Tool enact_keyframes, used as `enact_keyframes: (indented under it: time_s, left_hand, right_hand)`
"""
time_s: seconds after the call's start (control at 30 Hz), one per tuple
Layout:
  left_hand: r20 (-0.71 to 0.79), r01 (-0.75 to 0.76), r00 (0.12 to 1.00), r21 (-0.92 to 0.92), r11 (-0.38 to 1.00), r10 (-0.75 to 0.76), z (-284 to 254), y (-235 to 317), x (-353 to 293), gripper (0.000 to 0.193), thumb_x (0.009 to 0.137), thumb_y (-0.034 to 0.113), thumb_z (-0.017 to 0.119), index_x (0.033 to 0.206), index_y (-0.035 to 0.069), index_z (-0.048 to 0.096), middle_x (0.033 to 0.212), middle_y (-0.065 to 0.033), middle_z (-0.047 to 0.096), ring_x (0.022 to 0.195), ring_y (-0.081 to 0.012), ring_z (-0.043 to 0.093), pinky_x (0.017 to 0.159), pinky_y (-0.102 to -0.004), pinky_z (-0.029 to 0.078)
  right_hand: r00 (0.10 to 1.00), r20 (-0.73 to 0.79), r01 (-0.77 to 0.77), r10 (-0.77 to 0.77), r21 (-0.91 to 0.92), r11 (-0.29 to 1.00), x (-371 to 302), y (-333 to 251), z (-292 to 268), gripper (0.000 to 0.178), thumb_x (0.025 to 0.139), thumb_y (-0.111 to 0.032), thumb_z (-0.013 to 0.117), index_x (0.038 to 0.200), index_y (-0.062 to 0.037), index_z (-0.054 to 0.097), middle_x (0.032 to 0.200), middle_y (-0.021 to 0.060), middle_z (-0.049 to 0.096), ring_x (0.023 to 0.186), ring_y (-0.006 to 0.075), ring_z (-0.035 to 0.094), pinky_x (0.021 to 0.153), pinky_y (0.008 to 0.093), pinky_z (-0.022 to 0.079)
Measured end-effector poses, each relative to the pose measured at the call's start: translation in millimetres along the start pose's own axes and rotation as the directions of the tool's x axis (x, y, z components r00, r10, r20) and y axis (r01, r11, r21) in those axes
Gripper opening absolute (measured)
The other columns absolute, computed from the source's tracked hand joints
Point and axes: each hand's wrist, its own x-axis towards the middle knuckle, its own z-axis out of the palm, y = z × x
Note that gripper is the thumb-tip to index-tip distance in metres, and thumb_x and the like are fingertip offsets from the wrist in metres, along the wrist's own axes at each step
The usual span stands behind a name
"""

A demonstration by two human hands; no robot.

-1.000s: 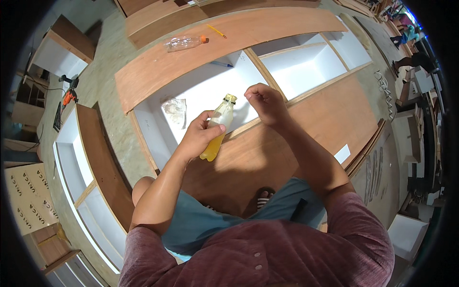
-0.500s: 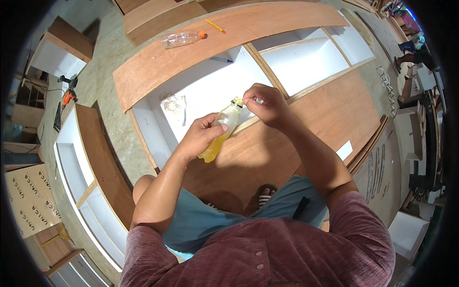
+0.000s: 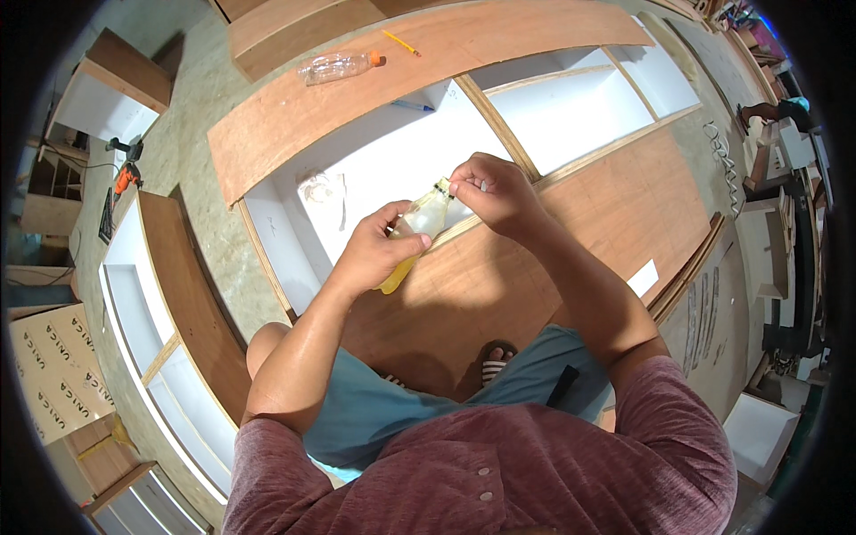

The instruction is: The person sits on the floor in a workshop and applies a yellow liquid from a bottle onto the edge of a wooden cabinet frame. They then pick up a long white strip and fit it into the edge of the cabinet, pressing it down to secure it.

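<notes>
Two hands are meeting over one small bottle (image 3: 412, 242), and I am watching them from above. My left hand (image 3: 374, 254) is wrapping its grip closed around the lower body of the bottle, holding it tilted with the neck pointing up and away so the yellowish liquid is pooling at the low end. My right hand (image 3: 489, 189) is pinching its fingertips (image 3: 456, 185) shut on the cap end; I am thinking it is a cap or nozzle under them, though the view is too small to be sure. The bottle is hanging in the air above the edge where the white cabinet compartment (image 3: 374, 160) is joining the brown plywood panel (image 3: 571, 241), touching neither as far as I can tell. One hand steadying the body while the other is working the top is keeping the liquid away from the opening. An empty clear plastic bottle (image 3: 339, 66) and a yellow pencil (image 3: 401, 42) are lying well apart on the far board, and an orange drill (image 3: 123, 178) is sitting on the floor to the left
</notes>
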Motion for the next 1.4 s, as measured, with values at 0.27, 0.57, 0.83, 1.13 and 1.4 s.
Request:
enact_keyframes:
  time_s: [0.27,0.57,0.83,1.13,1.4]
  left_hand:
    - [-0.082,-0.051,0.995,0.102,0.993,0.060,-0.5,-2.9,-1.7,0.070,0.080,0.022,0.087,0.137,-0.003,0.057,0.111,-0.0130,0.067,0.101,-0.0198,0.063,0.091,-0.0304,0.050]
    - [-0.070,-0.007,0.997,0.221,0.975,0.023,-1.9,5.0,-4.8,0.070,0.080,0.020,0.087,0.139,-0.001,0.056,0.114,-0.0143,0.067,0.100,-0.0201,0.065,0.090,-0.0310,0.051]
    - [-0.061,-0.020,0.998,0.082,0.996,0.025,-3.7,-0.3,-3.0,0.066,0.083,0.015,0.085,0.139,-0.001,0.057,0.112,-0.0114,0.068,0.099,-0.0182,0.064,0.089,-0.0300,0.051]
    - [-0.062,-0.064,0.995,0.137,0.989,0.073,-6.7,-8.1,-1.0,0.066,0.080,0.013,0.086,0.137,0.003,0.057,0.109,-0.0095,0.063,0.097,-0.0189,0.061,0.089,-0.0310,0.050]
    - [-0.135,-0.199,0.948,0.456,0.867,0.288,-2.5,0.7,-7.8,0.060,0.074,0.001,0.085,0.128,0.007,0.059,0.123,-0.0123,0.061,0.114,-0.0262,0.059,0.098,-0.0369,0.049]
  right_hand:
    - [0.995,-0.019,-0.095,0.097,0.090,0.991,2.2,5.1,2.3,0.018,0.093,-0.017,0.064,0.088,-0.0008,0.071,0.077,0.0088,0.069,0.072,0.0153,0.063,0.068,0.0311,0.050]
    - [0.984,-0.157,-0.054,0.079,0.154,0.987,6.3,26.1,-0.7,0.012,0.094,-0.014,0.069,0.091,-0.0020,0.071,0.081,0.0036,0.069,0.076,0.0100,0.061,0.069,0.0288,0.051]
    - [0.999,-0.005,-0.032,0.034,0.155,0.987,-0.7,2.9,-0.8,0.007,0.094,-0.009,0.072,0.096,-0.0027,0.071,0.079,-0.0034,0.059,0.074,0.0039,0.051,0.066,0.0216,0.044]
    - [0.999,-0.044,-0.022,0.026,0.093,0.995,-3.2,-6.0,-0.5,0.007,0.092,-0.009,0.066,0.091,-0.0022,0.069,0.084,0.0070,0.068,0.076,0.0137,0.062,0.070,0.0302,0.051]
    - [0.987,-0.147,-0.021,0.061,0.264,0.964,3.3,10.3,-6.2,0.013,0.102,-0.012,0.063,0.097,-0.0037,0.071,0.083,-0.0025,0.064,0.076,0.0050,0.054,0.068,0.0236,0.046]
